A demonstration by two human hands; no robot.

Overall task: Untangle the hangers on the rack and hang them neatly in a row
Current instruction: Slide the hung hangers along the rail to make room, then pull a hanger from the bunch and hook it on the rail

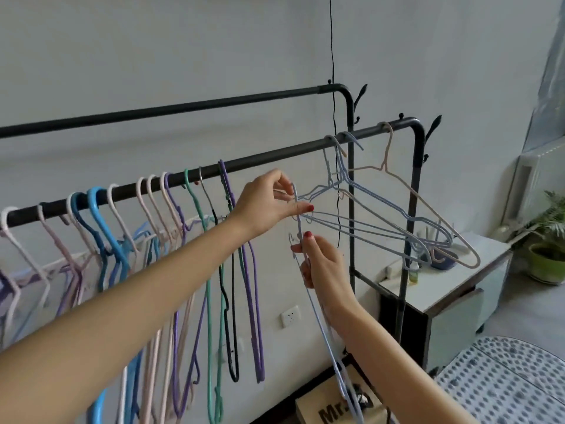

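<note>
Blue wire hanger (308,289) in middle of frame, hook up, pinched by both hands. Left hand (269,200) pinches hook near top; right hand (321,264) grips neck lower. Tangled hangers (397,215) on black rack bar (275,157) at right; neat row of hangers (137,240) at left.
</note>
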